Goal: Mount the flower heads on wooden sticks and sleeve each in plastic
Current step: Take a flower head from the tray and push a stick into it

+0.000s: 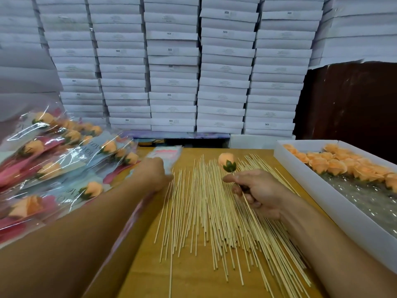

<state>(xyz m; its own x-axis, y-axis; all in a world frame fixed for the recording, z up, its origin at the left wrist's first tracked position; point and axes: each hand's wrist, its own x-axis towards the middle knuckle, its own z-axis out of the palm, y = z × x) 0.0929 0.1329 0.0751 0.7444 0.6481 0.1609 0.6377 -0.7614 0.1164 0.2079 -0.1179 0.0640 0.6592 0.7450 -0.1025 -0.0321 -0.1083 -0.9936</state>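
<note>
Wooden stick in right grip, curled.

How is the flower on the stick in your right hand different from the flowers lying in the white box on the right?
The peach flower head on a wooden stick is mounted and held up by the right hand; the loose peach flower heads in the white box have no sticks. The held one is a closed bud showing green sepals; the boxed ones look open and ruffled. Both are peach-orange.

1. Left hand: bare, no glove, ring or watch visible; edges motion-blurred.
2. Right hand: bare, no jewellery visible.
3. Both forearms, lower frame: uncovered; no sleeve edge in view.
</note>
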